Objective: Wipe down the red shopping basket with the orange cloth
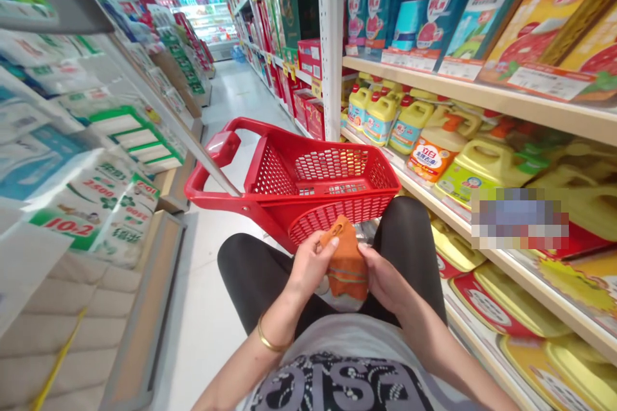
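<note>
An orange cloth (348,264) with thin green stripes and a small slot near its top is held up between my hands, over my lap. My left hand (308,266) pinches its left edge, thumb resting on the front. On the opposite edge, my right hand (384,277) grips the cloth between thumb and fingers. Exactly what kind of cloth item it is cannot be made out. Just beyond my knees stands a red shopping basket cart (332,196) with perforated sides; no goods show inside it.
Shelves on the right carry blue bottles (378,3), yellow jugs (378,117) and an orange-labelled bottle (429,148). Packs of tissue paper (91,205) are stacked along the left. A white upright post (330,45) rises behind the cart. The aisle floor (231,96) runs ahead.
</note>
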The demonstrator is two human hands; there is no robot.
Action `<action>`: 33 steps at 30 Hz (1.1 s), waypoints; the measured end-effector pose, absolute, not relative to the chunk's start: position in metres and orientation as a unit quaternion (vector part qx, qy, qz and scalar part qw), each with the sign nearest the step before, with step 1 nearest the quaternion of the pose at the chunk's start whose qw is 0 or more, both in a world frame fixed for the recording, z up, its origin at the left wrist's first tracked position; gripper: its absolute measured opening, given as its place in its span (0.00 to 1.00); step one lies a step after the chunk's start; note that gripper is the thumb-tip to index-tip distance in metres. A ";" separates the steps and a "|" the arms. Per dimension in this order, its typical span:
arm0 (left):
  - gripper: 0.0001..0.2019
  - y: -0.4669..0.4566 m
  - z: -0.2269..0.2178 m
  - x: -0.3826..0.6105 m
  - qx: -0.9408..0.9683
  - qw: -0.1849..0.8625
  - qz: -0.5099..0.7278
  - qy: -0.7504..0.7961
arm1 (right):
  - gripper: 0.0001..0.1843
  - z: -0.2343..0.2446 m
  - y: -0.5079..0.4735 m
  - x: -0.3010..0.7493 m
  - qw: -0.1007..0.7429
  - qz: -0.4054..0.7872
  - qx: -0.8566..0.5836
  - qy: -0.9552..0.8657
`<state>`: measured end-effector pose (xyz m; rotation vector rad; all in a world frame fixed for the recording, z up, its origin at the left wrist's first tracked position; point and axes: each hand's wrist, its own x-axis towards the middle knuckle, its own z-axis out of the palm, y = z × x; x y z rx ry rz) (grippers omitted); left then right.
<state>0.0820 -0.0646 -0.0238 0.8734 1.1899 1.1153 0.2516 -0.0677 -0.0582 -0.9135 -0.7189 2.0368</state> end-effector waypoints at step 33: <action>0.21 0.016 0.061 0.141 0.563 0.479 0.414 0.531 | 0.30 -0.072 0.013 0.292 0.445 0.651 -0.495 -0.364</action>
